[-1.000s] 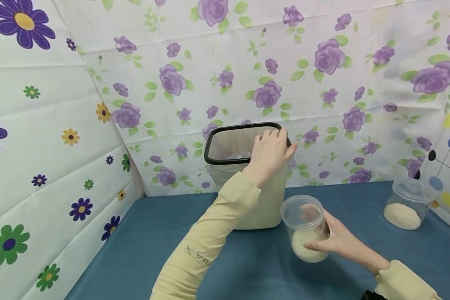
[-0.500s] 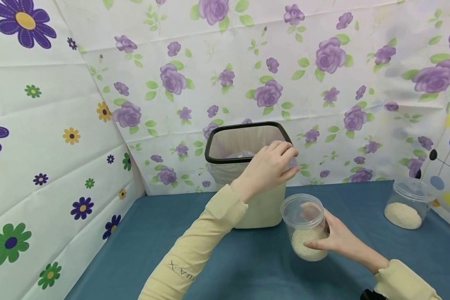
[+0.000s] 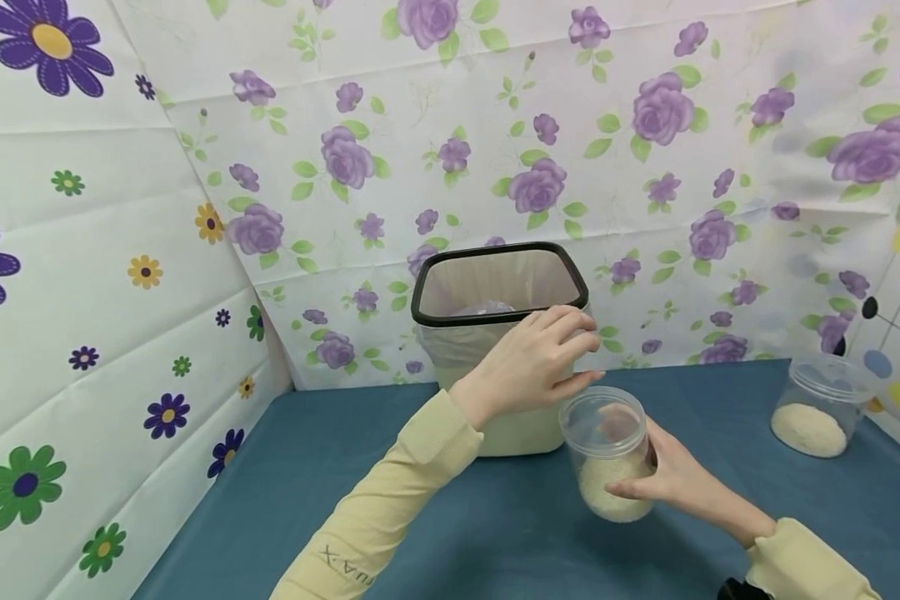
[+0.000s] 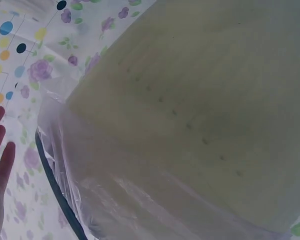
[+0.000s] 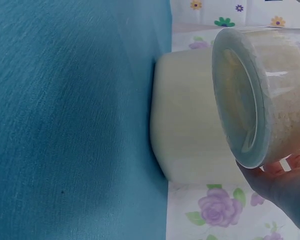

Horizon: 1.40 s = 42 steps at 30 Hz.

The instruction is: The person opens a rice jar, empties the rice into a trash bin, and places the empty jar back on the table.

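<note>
At the far left you face a white cloth (image 3: 105, 292) of purple, green and yellow flowers, and behind everything a second cloth (image 3: 420, 108) of purple roses. Before that stands your one bin (image 3: 525, 433), pale and upright on the blue table (image 3: 345, 467), with one black rim (image 3: 510, 247). A thin liner (image 3: 450, 342) is folded over it; some crumpled clear plastic (image 3: 487, 308) shows inside, though you cannot tell whether that is part of the liner.

In front of the bin's right corner is your left hand (image 3: 536, 360), fingers spread and grasping nothing. Its thumb is close over the held jar (image 3: 596, 446); whether they touch, you cannot tell.

That jar is clear, leans slightly and is off the table, its underside showing in the right wrist view. White grains (image 3: 598, 483) fill about its lower half. Your right hand (image 3: 663, 467) grasps it, thumb in front, fingers behind.

Well apart at the right stands the second of your two jars (image 3: 832, 387), also clear, with a shallower, sloping heap (image 3: 808, 430) of white grains, beside a dotted cloth (image 3: 896, 333).
</note>
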Each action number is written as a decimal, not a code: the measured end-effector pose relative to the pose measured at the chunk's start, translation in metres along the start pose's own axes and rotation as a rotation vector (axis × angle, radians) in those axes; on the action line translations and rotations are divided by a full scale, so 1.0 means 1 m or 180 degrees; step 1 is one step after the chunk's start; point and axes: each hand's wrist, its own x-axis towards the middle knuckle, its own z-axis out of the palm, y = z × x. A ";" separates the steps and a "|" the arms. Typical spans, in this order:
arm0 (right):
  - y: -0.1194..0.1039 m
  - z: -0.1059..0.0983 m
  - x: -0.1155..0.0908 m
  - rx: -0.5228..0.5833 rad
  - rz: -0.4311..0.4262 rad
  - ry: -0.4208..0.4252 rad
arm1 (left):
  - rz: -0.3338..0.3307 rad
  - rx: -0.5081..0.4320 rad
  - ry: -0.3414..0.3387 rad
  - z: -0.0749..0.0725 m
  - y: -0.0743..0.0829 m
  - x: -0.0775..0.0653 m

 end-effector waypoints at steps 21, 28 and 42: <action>-0.004 0.003 0.003 -0.0038 -0.0070 -0.0027 | 0.0129 -0.0487 -0.0403 0.005 0.028 -0.018; -0.007 0.007 0.005 -0.0061 -0.0084 -0.0052 | 0.0141 -0.0610 -0.0579 0.006 0.031 -0.017; -0.010 0.013 0.007 0.0006 -0.0008 -0.0138 | 0.0038 -0.0885 -0.0944 0.017 0.033 -0.023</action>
